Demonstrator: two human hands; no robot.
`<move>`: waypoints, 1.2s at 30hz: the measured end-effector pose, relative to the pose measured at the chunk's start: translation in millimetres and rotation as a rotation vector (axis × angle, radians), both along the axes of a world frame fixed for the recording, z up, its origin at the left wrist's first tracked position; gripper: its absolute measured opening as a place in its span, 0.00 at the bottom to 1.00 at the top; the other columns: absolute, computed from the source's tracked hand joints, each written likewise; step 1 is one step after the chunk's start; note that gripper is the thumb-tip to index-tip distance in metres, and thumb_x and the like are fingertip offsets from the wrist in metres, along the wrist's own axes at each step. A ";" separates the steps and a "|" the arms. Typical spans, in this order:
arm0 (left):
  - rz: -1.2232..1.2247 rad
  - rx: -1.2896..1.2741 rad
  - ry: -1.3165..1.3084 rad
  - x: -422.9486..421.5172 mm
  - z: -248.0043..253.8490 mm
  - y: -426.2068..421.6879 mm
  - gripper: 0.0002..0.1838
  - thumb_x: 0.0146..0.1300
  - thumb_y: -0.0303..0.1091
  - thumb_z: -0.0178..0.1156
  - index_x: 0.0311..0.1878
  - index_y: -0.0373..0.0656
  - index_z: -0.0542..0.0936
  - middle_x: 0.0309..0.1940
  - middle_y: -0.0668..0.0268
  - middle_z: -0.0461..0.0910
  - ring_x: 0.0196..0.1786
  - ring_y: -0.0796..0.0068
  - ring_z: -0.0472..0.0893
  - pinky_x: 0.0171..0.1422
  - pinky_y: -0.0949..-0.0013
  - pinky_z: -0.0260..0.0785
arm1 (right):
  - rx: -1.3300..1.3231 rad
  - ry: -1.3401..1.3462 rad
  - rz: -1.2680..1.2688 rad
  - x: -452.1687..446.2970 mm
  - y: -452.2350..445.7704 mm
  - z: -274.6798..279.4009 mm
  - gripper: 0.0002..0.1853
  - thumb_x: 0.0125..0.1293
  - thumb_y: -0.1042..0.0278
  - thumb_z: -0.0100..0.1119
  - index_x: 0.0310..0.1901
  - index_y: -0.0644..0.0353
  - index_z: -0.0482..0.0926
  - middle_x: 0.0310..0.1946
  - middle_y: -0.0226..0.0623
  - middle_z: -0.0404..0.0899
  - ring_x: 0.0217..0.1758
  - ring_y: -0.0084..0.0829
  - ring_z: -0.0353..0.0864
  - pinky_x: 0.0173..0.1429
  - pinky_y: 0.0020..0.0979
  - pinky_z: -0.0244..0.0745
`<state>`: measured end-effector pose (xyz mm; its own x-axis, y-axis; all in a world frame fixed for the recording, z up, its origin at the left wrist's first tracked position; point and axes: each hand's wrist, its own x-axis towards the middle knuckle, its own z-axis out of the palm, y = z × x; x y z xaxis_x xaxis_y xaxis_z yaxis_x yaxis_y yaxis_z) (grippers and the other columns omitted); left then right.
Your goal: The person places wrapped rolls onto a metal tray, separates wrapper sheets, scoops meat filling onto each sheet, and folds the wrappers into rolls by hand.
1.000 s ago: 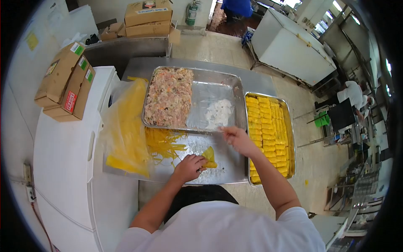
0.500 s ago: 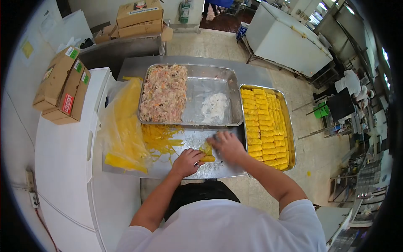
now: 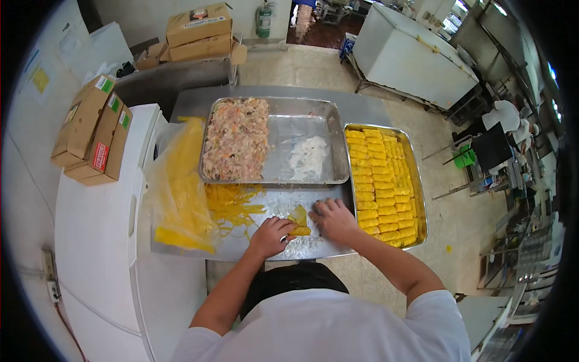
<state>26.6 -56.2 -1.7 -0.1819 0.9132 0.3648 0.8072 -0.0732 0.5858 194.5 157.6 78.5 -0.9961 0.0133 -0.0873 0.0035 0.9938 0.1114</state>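
My curled left hand (image 3: 271,238) holds a thin, partly rolled yellow wrapper (image 3: 300,231) on the silver metal bench (image 3: 365,108); just beyond it, my half-open right hand (image 3: 335,221) holds nothing visible.

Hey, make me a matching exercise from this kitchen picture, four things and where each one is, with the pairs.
1. Chopped filling
2. White paste
3. Rows of yellow rolls
4. Left hand

A. Right part of middle tray
B. At a single roll
C. Right-hand tray
D. Left part of middle tray

Pairs: 1-D, 2-A, 3-C, 4-B
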 end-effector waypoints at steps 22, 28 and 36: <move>-0.014 -0.076 -0.028 -17.4 8.3 20.7 0.19 0.63 0.36 0.74 0.55 0.42 0.86 0.51 0.57 0.82 0.55 0.52 0.81 0.62 0.54 0.76 | -0.488 0.404 -0.272 -0.9 -55.8 -41.8 0.15 0.68 0.64 0.68 0.54 0.60 0.84 0.54 0.44 0.82 0.59 0.48 0.78 0.64 0.48 0.73; 0.045 -0.063 -0.013 -20.7 16.1 29.4 0.20 0.65 0.39 0.72 0.59 0.45 0.86 0.54 0.58 0.82 0.58 0.53 0.80 0.64 0.53 0.73 | -0.431 0.429 -0.314 -12.0 -48.6 -46.0 0.16 0.71 0.64 0.65 0.57 0.59 0.82 0.57 0.46 0.81 0.61 0.49 0.78 0.66 0.50 0.72; 0.072 -0.068 0.091 -28.9 16.3 39.9 0.21 0.67 0.43 0.70 0.61 0.49 0.86 0.60 0.60 0.81 0.63 0.53 0.78 0.68 0.50 0.69 | -0.305 0.379 -0.302 -19.1 -34.9 -47.8 0.25 0.72 0.59 0.65 0.67 0.61 0.78 0.65 0.49 0.76 0.70 0.52 0.73 0.72 0.60 0.66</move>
